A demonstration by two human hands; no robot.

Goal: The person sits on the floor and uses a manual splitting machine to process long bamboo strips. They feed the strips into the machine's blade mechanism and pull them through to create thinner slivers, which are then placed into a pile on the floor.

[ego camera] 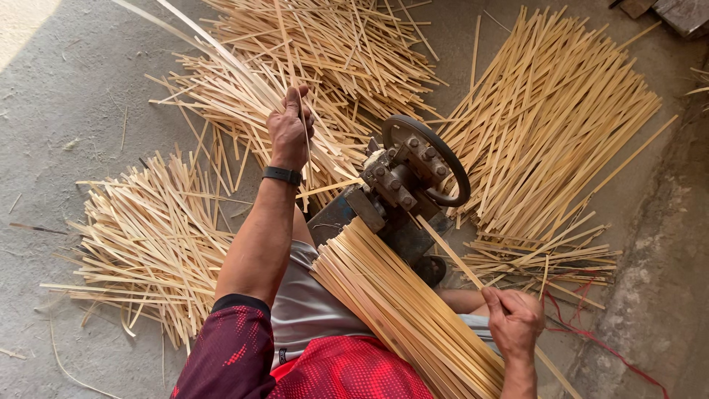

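My left hand [289, 129] is raised ahead of me, closed on thin bamboo strips [214, 52] that run up to the upper left. A black band sits on that wrist. My right hand [515, 319] is low at the right, pinching one long bamboo slat [450, 255] that leads into the small metal splitting machine [402, 185] with its round wheel. A thick bundle of bamboo slats [402, 310] rests across my lap, slanting toward the machine.
Heaps of split bamboo strips lie on the concrete floor: one at the left [148, 236], one behind the machine [325, 52], and a large fan at the right [546, 125]. A red cord [591, 336] trails at the lower right.
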